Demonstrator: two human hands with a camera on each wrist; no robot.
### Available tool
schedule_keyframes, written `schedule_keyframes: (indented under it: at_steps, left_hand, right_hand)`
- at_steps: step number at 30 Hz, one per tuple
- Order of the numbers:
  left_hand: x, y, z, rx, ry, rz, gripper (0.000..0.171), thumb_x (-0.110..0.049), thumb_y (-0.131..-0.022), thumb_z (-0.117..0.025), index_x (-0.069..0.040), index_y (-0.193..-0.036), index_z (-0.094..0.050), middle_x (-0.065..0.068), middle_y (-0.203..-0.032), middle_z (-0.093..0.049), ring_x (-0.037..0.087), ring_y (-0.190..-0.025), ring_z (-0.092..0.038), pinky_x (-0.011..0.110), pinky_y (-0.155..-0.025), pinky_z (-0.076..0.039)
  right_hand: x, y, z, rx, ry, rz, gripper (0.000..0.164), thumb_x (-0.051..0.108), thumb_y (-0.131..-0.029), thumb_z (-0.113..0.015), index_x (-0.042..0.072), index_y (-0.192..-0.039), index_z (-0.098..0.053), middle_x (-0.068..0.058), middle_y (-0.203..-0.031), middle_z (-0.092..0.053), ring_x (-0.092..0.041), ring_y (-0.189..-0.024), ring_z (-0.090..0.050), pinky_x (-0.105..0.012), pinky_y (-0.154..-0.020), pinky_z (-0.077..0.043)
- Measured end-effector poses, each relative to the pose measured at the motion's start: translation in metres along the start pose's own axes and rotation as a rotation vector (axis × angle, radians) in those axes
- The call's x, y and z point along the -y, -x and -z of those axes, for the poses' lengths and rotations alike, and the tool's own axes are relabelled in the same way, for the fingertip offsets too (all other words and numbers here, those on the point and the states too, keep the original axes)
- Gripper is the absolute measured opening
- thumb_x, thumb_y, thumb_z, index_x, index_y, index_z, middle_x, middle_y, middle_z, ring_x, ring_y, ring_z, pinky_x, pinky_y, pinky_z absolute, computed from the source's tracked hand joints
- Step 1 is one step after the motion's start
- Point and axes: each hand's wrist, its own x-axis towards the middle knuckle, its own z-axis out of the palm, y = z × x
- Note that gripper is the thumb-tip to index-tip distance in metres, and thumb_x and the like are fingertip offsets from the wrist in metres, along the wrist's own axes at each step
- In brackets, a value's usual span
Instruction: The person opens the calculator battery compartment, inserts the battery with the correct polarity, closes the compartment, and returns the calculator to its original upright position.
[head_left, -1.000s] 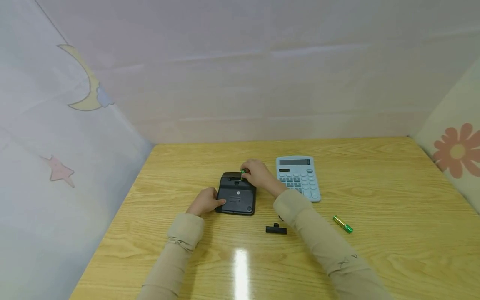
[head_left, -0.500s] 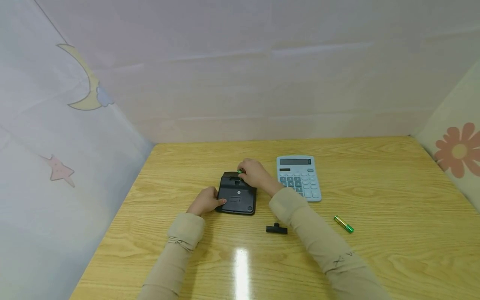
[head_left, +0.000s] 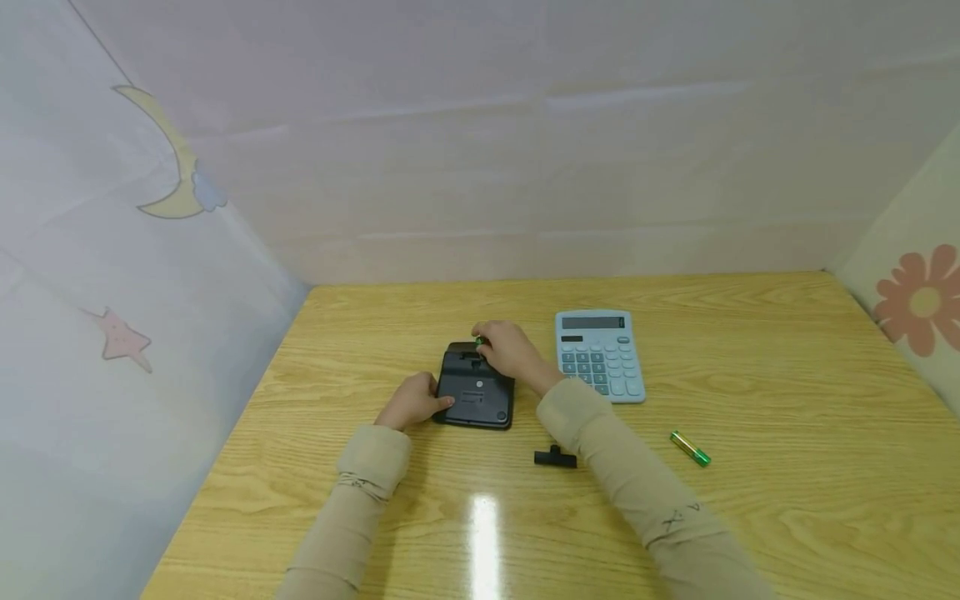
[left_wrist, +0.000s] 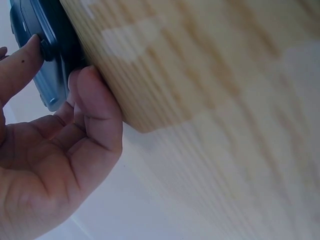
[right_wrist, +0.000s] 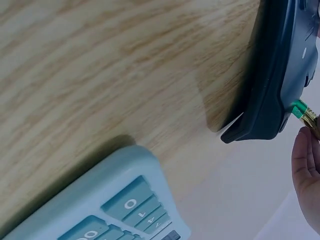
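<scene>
A black device [head_left: 474, 407], flat like a calculator, lies with its underside up on the table. A battery slot stands uncovered near its far edge. My left hand [head_left: 412, 402] grips the device's left edge, thumb on the underside and curled fingers at the side. In my right hand [head_left: 512, 350] a green and gold battery [right_wrist: 303, 110] is pinched; its green end meets the slot area. How deep it sits is hidden by the fingers. A small black battery cover [head_left: 555, 457] lies in front, to the right of the device.
A light blue calculator [head_left: 600, 354] lies face up just right of the right hand, partly covered by that forearm. Another green and gold battery [head_left: 690, 448] rests on the wooden table [head_left: 787, 375] farther right. Fabric walls border the table's back and sides.
The right hand has shifted slightly left with the battery, which is now tilted lower at the slot. The left hand and the black device stay in place.
</scene>
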Motion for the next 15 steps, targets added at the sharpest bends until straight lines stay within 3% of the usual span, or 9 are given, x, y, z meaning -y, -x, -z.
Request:
schedule_keyframes:
  at_steps: [8, 15]
  left_hand:
    - [-0.0002, -0.0003, 0.0006, -0.004, -0.01, -0.004, 0.025, -0.022, -0.084, -0.067, -0.001, -0.083, -0.054, 0.006, -0.072, -0.052, 0.017, -0.061, -0.045, 0.026, -0.053, -0.035]
    - [-0.0006, -0.0001, 0.0008, 0.004, -0.003, 0.011, 0.024, -0.022, -0.084, -0.067, -0.001, -0.084, -0.055, 0.007, -0.073, -0.053, 0.018, -0.062, -0.045, 0.027, -0.053, -0.035]
  right_hand:
    - [-0.0003, -0.0007, -0.001, -0.059, -0.003, 0.056, 0.016, 0.007, -0.086, -0.062, 0.002, -0.102, -0.063, -0.009, -0.095, -0.064, -0.02, -0.084, -0.06, -0.033, -0.073, -0.049]
    - [0.0034, -0.0018, -0.0021, -0.018, 0.084, 0.105, 0.015, 0.007, -0.088, -0.06, 0.003, -0.102, -0.065, -0.009, -0.1, -0.064, -0.021, -0.089, -0.06, -0.032, -0.076, -0.048]
